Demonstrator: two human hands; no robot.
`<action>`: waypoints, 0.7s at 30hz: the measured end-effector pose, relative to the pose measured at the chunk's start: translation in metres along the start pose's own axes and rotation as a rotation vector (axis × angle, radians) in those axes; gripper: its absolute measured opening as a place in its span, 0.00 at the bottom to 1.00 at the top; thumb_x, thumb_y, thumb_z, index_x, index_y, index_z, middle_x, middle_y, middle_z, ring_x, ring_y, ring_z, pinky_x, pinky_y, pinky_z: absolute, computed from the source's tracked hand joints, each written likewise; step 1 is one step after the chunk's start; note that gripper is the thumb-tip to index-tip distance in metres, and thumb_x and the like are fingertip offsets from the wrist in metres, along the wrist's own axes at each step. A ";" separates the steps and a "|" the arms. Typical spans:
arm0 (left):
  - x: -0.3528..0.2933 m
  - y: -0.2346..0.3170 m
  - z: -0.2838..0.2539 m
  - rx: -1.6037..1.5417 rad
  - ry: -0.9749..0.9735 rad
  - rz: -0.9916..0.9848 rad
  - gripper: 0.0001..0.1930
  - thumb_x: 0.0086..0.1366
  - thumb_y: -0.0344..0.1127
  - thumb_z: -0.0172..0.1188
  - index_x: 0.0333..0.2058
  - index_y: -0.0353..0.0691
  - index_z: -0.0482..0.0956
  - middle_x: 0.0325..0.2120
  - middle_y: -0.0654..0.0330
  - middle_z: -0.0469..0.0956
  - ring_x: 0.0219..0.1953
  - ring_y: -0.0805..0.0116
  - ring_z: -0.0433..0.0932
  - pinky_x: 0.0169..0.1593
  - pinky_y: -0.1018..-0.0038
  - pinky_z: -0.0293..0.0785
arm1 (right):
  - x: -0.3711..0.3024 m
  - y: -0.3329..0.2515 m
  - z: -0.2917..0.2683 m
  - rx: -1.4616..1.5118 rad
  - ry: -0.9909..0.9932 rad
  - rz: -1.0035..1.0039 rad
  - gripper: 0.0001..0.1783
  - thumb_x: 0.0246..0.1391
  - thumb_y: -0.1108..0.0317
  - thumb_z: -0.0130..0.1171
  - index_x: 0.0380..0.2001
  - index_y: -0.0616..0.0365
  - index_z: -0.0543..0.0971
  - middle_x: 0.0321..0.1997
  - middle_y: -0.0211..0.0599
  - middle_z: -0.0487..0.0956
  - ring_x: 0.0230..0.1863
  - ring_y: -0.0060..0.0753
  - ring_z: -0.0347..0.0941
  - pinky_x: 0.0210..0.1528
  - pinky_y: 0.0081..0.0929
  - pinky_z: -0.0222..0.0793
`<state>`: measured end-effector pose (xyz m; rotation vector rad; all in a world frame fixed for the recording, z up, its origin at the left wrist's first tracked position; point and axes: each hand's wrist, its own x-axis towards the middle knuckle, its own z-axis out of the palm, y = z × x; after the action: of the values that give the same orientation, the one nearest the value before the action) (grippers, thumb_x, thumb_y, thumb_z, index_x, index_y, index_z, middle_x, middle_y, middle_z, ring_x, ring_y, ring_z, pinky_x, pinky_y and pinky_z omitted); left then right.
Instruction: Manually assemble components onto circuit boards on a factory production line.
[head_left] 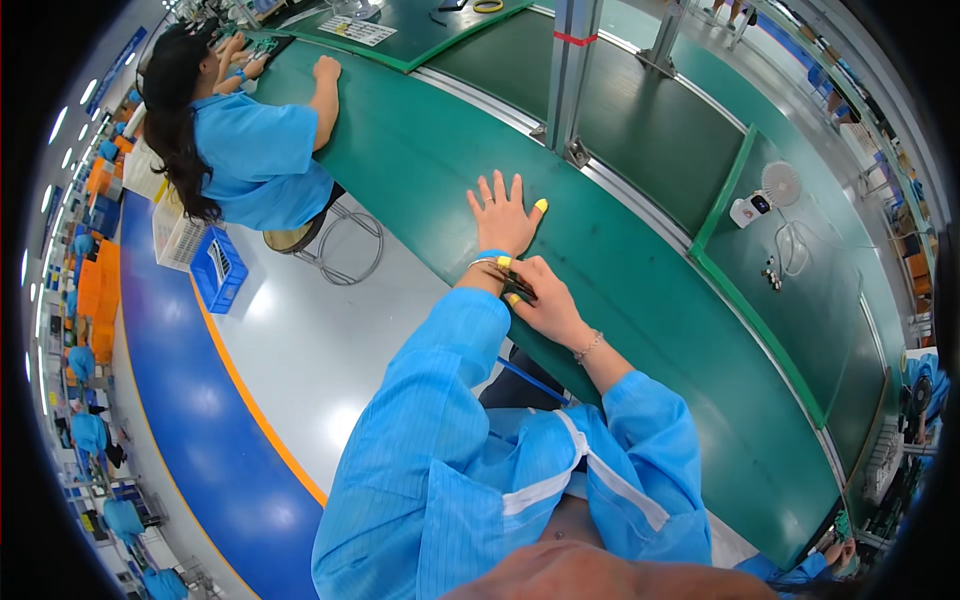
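My left hand [506, 218] lies palm down on the green tabletop [680, 340], open, fingers spread, with a yellow finger cot on its thumb. Around that wrist are a blue wrist strap [491, 255] and a thin bracelet [483, 265]. My right hand [548, 303] is closed at the strap, yellow cots on its thumb and index finger. The index tip touches the strap's edge, and a dark piece [517, 287] shows between the fingers; its exact form is unclear. Another bracelet [590, 346] circles my right wrist.
Left of me a co-worker in blue [255, 145] sits at the same bench. A metal post [573, 80] rises beyond my hands. To the right are a small white fan [781, 184] and a cable. A blue crate [218, 270] and coiled hose [350, 245] are on the floor.
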<state>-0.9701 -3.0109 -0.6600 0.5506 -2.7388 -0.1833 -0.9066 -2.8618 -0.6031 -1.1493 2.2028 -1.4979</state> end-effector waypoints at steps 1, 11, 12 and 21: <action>0.001 0.000 -0.001 -0.011 0.015 0.006 0.33 0.61 0.59 0.47 0.60 0.45 0.61 0.62 0.48 0.56 0.64 0.41 0.50 0.63 0.42 0.42 | 0.001 0.001 0.000 0.002 -0.005 0.001 0.25 0.43 0.72 0.61 0.49 0.50 0.73 0.37 0.34 0.69 0.30 0.35 0.71 0.33 0.28 0.69; -0.005 0.003 -0.004 -0.037 -0.005 -0.011 0.34 0.60 0.58 0.48 0.60 0.45 0.61 0.62 0.47 0.55 0.64 0.41 0.50 0.63 0.41 0.40 | 0.005 0.011 0.011 -0.215 0.059 -0.063 0.25 0.43 0.75 0.61 0.48 0.51 0.72 0.35 0.36 0.70 0.33 0.41 0.73 0.35 0.31 0.71; -0.005 0.003 -0.004 -0.031 -0.030 -0.021 0.34 0.61 0.59 0.47 0.60 0.45 0.60 0.62 0.48 0.55 0.64 0.41 0.49 0.63 0.42 0.40 | 0.003 0.011 0.013 -0.094 0.091 -0.033 0.24 0.44 0.75 0.60 0.48 0.53 0.72 0.35 0.36 0.70 0.32 0.38 0.73 0.35 0.28 0.70; 0.000 0.005 -0.003 -0.020 -0.052 -0.027 0.34 0.61 0.59 0.46 0.61 0.46 0.58 0.63 0.48 0.53 0.65 0.41 0.47 0.63 0.42 0.37 | 0.003 0.019 0.004 0.389 0.118 0.207 0.06 0.53 0.73 0.57 0.33 0.65 0.76 0.25 0.20 0.71 0.23 0.08 0.58 0.24 0.11 0.54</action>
<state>-0.9705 -3.0066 -0.6559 0.5850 -2.7779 -0.2345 -0.9155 -2.8630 -0.6210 -0.7061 1.9075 -1.8304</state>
